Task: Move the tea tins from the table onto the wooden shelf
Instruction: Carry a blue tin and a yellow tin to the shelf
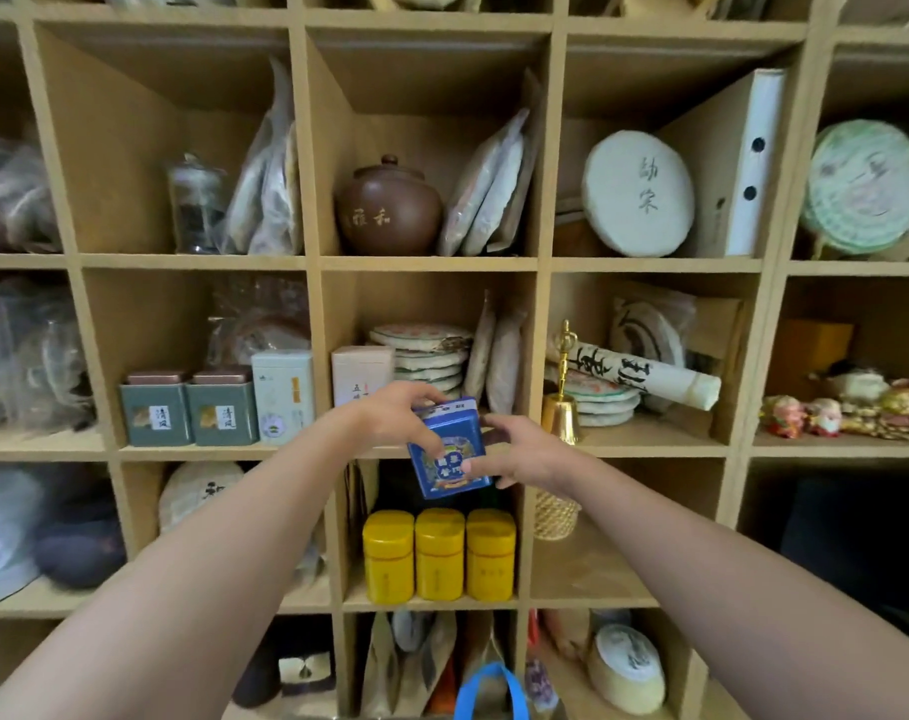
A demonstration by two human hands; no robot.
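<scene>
A blue tea tin [450, 449] with a printed label is held upright, slightly tilted, in front of the wooden shelf [426, 263]. My left hand [395, 420] grips its top and left side. My right hand [517, 454] grips its right side and lower corner. The tin hangs at the front edge of the middle compartment, which holds a pale pink box [361, 374] and a stack of wrapped tea cakes [426, 356]. The table is out of view.
Two grey-green tins [190, 410] and a white tin [283, 394] stand in the compartment to the left. Three yellow tins [438, 555] stand in the compartment below. A brass bell [561, 407] and a paper scroll [644, 376] sit to the right. A brown clay jar [388, 207] sits above.
</scene>
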